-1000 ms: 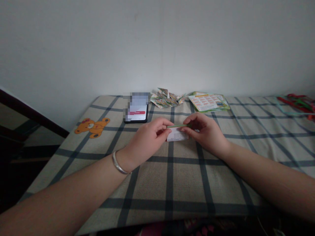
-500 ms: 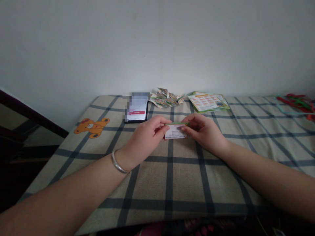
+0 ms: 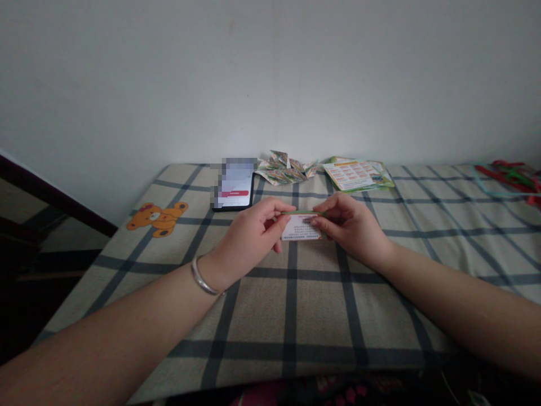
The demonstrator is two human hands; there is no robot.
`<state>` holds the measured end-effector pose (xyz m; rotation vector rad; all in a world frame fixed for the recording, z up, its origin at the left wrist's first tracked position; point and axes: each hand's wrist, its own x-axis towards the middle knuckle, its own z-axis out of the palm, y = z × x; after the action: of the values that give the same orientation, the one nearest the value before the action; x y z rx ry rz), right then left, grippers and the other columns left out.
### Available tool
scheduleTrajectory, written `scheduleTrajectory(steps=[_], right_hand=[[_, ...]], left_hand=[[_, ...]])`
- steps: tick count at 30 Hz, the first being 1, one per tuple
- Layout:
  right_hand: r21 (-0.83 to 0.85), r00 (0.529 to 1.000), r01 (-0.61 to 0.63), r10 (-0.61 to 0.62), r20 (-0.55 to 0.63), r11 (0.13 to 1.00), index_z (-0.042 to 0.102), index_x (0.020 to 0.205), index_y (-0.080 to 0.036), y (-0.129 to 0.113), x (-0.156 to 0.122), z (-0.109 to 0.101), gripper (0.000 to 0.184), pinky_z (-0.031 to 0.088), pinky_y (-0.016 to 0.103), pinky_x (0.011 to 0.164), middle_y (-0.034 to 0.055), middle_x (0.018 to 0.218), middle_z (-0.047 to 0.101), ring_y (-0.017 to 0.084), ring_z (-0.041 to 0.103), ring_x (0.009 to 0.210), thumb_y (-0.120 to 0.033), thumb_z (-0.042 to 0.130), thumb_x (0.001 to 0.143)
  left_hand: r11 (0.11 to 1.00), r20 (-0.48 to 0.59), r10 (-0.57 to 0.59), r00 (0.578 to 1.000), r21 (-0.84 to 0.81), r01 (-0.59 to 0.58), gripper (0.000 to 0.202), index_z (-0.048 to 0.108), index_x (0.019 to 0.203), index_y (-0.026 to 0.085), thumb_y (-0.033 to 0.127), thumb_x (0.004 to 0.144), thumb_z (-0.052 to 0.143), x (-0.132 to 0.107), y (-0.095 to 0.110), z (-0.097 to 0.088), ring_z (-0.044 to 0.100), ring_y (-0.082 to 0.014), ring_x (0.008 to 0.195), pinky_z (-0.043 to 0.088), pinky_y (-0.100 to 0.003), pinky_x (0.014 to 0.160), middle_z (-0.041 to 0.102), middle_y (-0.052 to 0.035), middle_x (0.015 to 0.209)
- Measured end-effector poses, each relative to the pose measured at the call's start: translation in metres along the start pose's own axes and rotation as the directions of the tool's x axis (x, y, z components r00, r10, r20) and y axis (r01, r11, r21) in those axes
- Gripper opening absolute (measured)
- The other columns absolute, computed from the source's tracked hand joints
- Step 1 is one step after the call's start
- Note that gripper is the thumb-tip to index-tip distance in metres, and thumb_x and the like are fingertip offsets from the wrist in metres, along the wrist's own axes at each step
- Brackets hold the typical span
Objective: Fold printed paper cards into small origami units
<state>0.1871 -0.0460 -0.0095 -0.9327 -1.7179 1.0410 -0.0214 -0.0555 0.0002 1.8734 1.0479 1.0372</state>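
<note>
White card point(image 3: 298, 228): head view, the only one; held between both hands above the desk, printed face toward the wearer, green strip along the top edge. Fold or second layer, cannot tell.
Left hand point(image 3: 253, 228): pinching the card's left end, thumb on the near face, forefinger at the top edge, another fingertip showing below. Bracelet point(image 3: 202, 276) at the wrist.
Right hand point(image 3: 355, 225): pinching the upper right corner, thumb over some of the print, fingers behind.
Slip risk: grip looks to be by fingertips near the ends; if one pinch loosened, the card would likely swing or drop on the cloth.
Crease risk: sheet looks thin; uneven pressure from the two thumbs could bend it askew, or pulling apart could tear it.
Hidden part: right thumb and fingers cover that corner, so a misaligned edge there might go unnoticed.
Phone point(image 3: 236, 192): lying beyond the left hand, screen lit and partly blurred; a forward push of the knuckles could knock it.
Paper bits point(image 3: 283, 169): loose pile beyond the card, just beside the phone; light-looking, so a sleeve or draught might scatter them.
Leaflets point(image 3: 350, 176): overlapping stack beyond the right hand.
Bear point(image 3: 154, 219): flat, orange, left of the phone.
Desk point(image 3: 321, 316): checked cloth, wrinkled at right; wall point(image 3: 270, 84) limits reach behind.
Far right: red and green tangle point(image 3: 511, 175), well apart, too blurred to name.
</note>
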Motion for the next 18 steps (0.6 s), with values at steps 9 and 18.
scheduleTrajectory(steps=[9,18], right_hand=[[-0.082,0.999,0.038,-0.038,0.003,0.996,0.051,0.084,-0.021,-0.008,-0.001,-0.001,0.026,0.051,0.024,0.056,-0.0012,0.072,0.064,0.012,0.064,0.063,-0.041,0.069,0.081],[-0.316,0.999,-0.032,0.039,0.014,0.948,0.062,0.078,-0.019,0.002,0.005,-0.005,0.016,0.044,0.023,0.048,0.0001,0.067,0.066,0.012,0.059,0.057,-0.032,0.070,0.078]], left_hand=[[1.000,-0.046,0.015,0.999,0.026,-0.013,0.012,0.057,0.100,0.017,0.019,0.091,0.050,0.001,0.001,0.000,0.052,-0.0045,0.044,0.040,-0.014,0.042,0.056,0.0055,0.064],[0.930,0.012,0.045,0.999,0.365,-0.046,0.009,0.066,0.083,0.019,0.024,0.086,0.059,0.010,-0.013,-0.008,0.062,-0.0149,0.075,0.047,-0.027,0.065,0.068,0.0001,0.079]])
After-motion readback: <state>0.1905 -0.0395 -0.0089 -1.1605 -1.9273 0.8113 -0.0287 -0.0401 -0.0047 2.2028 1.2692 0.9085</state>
